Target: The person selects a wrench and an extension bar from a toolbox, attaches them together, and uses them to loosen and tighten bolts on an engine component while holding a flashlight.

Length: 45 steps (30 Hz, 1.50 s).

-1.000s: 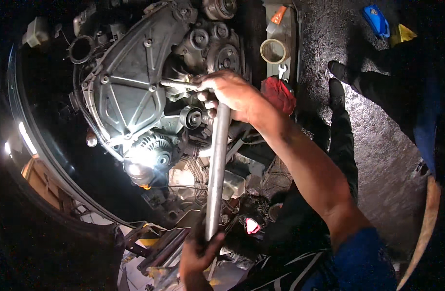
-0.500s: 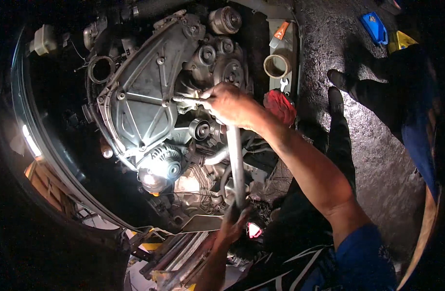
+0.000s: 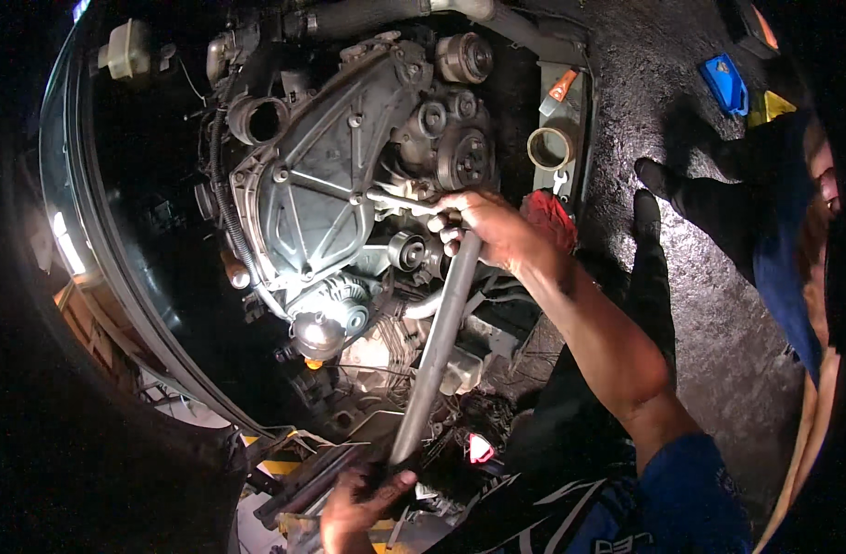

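Observation:
My right hand (image 3: pixel 489 233) is closed around the upper end of a long metal pipe (image 3: pixel 438 342) and the handle of a slim steel tool (image 3: pixel 406 203). The tool reaches left to a bolt beside the ribbed engine cover (image 3: pixel 317 217); its working tip is hard to make out. Down at the pipe's lower end, my left hand (image 3: pixel 367 506) grips it, fingers in shadow. Pulleys (image 3: pixel 462 159) are above my right hand, and a lit alternator (image 3: pixel 347 314) is below the cover.
A red rag (image 3: pixel 550 214), open-end wrench (image 3: pixel 561 182), round tin (image 3: pixel 547 148) and orange tube (image 3: pixel 559 90) lie right of the engine. Another person's dark-clad legs (image 3: pixel 686 194) and blue clothing (image 3: pixel 778 309) are at the right. A curved body panel (image 3: pixel 77 249) edges the left.
The engine has shifted rightward in view and my right hand with it, now lower. The pipe leans more, its lower end further down-left with my left hand still on it.

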Tool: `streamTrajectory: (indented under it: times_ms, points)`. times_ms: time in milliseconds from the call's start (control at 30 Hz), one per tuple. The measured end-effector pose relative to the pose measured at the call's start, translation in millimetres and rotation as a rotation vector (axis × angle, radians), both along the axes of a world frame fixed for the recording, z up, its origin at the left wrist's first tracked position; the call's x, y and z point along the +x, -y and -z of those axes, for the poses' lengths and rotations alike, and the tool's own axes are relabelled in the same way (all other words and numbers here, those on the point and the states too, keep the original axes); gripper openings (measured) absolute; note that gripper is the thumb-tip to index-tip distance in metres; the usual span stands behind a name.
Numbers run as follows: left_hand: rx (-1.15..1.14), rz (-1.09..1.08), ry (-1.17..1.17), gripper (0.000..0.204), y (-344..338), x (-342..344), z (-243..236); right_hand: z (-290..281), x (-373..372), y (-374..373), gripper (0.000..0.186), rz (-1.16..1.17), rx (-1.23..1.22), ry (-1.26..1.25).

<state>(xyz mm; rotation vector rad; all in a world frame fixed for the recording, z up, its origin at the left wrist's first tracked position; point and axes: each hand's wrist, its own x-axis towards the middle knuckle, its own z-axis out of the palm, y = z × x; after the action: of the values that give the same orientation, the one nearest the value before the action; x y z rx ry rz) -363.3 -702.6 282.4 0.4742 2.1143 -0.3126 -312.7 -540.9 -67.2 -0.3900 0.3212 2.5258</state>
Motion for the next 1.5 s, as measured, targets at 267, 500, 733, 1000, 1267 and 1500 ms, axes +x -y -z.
streamTrajectory:
  times_ms: [267, 500, 733, 1000, 1267, 1500]
  points:
    - [0.117, 0.076, -0.023, 0.047, 94.8, -81.1, 176.0, -11.6, -2.7, -3.5, 0.011, -0.013, 0.382, 0.325]
    - [0.187, 0.365, -0.256, 0.050, 119.7, -104.9, 208.3, -24.6, 1.8, 0.8, 0.009, 0.008, 0.279, 0.348]
    - [0.321, 0.427, -0.222, 0.039, 111.9, -92.8, 215.0, -16.8, 1.1, -0.2, 0.014, -0.023, 0.385, 0.413]
    - [0.669, 0.182, -0.004, 0.029, 152.4, -124.3, 259.0, -16.1, -2.0, -0.7, 0.025, -0.085, 0.490, 0.521]
    - [0.336, 0.319, 0.141, 0.051, 51.6, -50.3, 436.9, -20.8, -0.4, 13.8, 0.026, 0.111, 1.382, 1.274]
    - [0.605, 0.499, 0.637, 0.048, 23.5, -10.3, 547.6, -12.0, 9.7, -0.3, 0.028, 0.275, 1.570, 1.191]
